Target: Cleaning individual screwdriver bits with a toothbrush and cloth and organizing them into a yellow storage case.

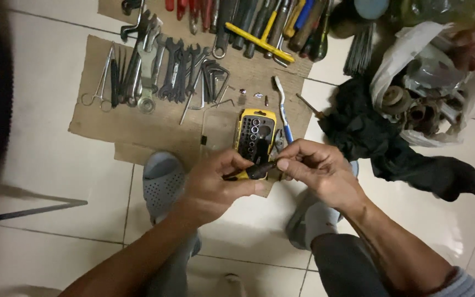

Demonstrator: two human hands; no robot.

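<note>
Both hands, left [215, 184] and right [317, 168], pinch a small black driver [257, 170], possibly fitting a bit; yellow bit case [255, 135] at twelve o'clock.

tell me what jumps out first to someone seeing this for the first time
Both hands, left hand and right hand, meet at centre frame on a small dark tool. Just behind them lies a yellow bit case on cardboard, beyond it a row of wrenches. A white bag of metal parts sits at upper right.
</note>
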